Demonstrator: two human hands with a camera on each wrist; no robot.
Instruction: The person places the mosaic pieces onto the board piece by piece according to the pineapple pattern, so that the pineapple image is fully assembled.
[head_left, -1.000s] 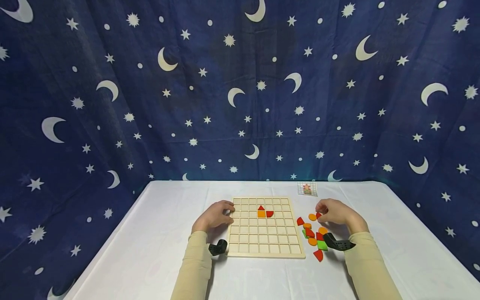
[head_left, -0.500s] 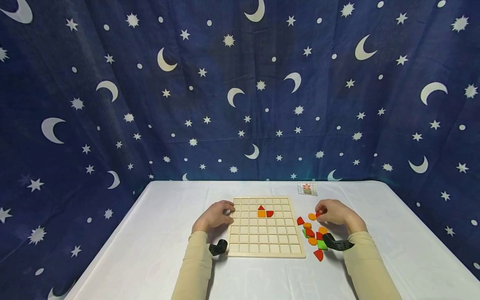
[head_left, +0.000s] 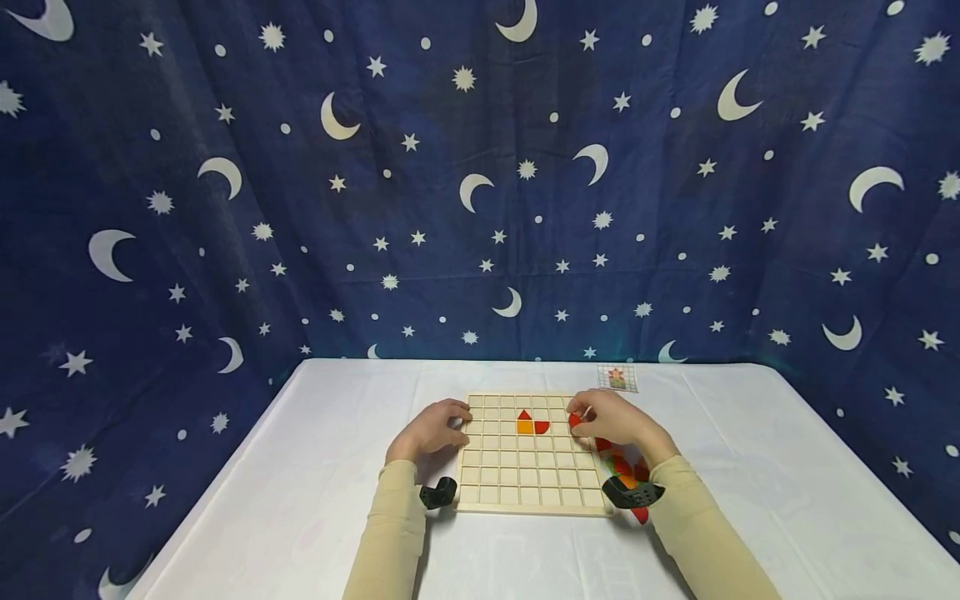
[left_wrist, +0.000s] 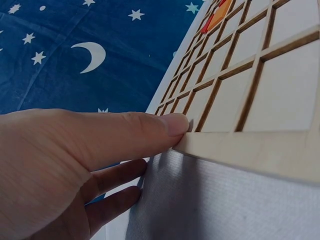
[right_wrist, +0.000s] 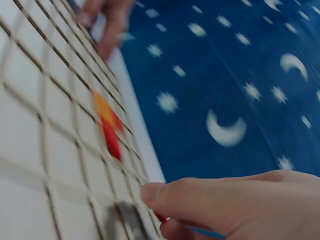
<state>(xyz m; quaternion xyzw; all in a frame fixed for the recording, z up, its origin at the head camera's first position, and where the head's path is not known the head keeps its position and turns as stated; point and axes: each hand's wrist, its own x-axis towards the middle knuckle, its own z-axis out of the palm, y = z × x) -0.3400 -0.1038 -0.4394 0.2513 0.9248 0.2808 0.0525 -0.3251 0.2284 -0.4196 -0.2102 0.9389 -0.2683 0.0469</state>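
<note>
A wooden grid board lies on the white table. Three pieces sit in its upper cells: a red triangle, an orange square below it, and a red quarter-circle to the square's right. My left hand rests at the board's left edge; in the left wrist view its fairly straight thumb touches the rim. Over the board's upper right side, my right hand pinches a red piece with a curved edge. The right wrist view hides most of that piece behind the thumb.
Several loose red, orange and green pieces lie right of the board, partly hidden under the right hand and its wrist camera. A small pattern card lies near the back edge. Behind the table hangs a dark blue star-and-moon curtain.
My right hand has picked up the red piece from the right-hand pile and carried it left over the board's edge. The left hand has stayed at the board.
</note>
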